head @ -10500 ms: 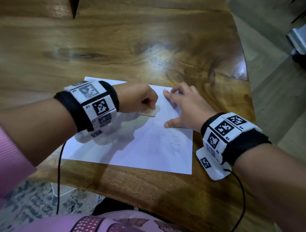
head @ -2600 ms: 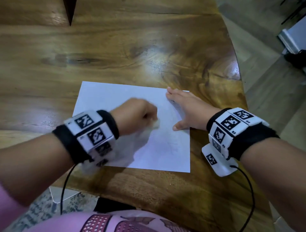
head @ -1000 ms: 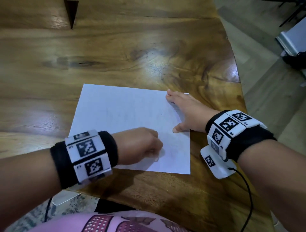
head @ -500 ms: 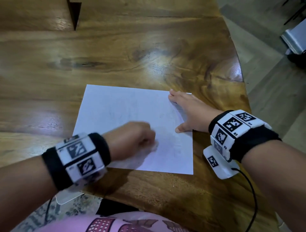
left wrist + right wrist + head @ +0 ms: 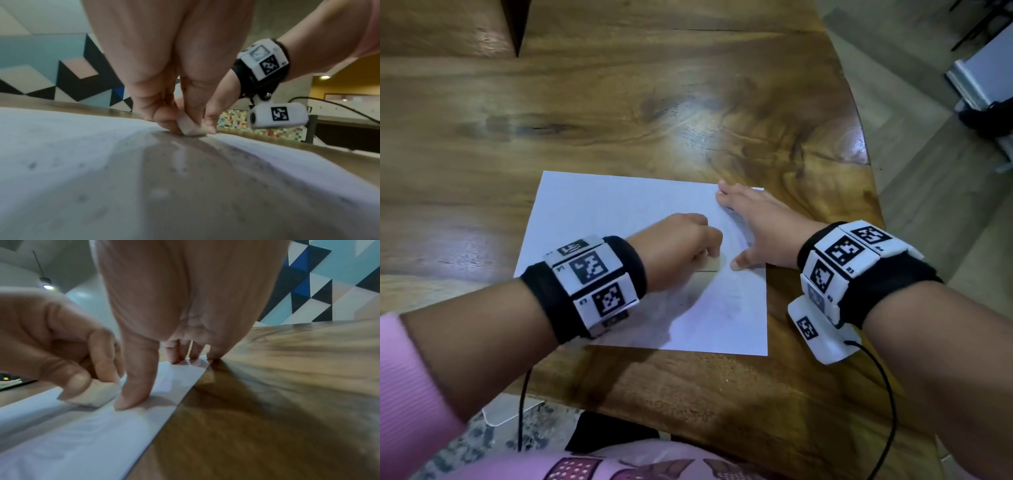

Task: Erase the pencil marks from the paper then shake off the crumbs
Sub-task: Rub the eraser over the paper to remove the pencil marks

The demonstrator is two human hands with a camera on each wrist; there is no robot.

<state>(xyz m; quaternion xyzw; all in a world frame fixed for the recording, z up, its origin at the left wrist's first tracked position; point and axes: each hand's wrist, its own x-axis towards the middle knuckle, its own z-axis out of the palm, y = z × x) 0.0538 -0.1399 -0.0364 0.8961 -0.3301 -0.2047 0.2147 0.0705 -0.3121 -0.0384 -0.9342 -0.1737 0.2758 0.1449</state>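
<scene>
- Wooden table point(image 5: 619, 102) carries everything; we take the paper as landmark for all places below.
- Paper point(image 5: 602, 219): white sheet lying flat on the table near our edge, its right edge close to the table's curved right side. Faint grey pencil traces show on its lower right part, so we judge erasing isn't finished.
- Right hand point(image 5: 760, 233) sits on the paper's right side, fingers straight and spread, thumb stretched toward the sheet's middle, fingertips point(image 5: 174, 356) at the far right corner. It grips nothing; it's flat like that to pin the sheet so rubbing doesn't drag or crease it.
- Left hand point(image 5: 674, 246) is over the paper's middle right, just beside the right thumb, fingers curled tight round the eraser. Fist-like hold probably gives downward pressure for scrubbing.
- Eraser point(image 5: 190, 128): small white block, pinched between thumb and fingers, its bottom face touching the paper. Only the lower end sticks out of the grip.
- Crumbs point(image 5: 33, 164): small dark specks scattered on the paper nearer us than the eraser, blurry, can't count them. We judge the shake-off step is not yet due.
</scene>
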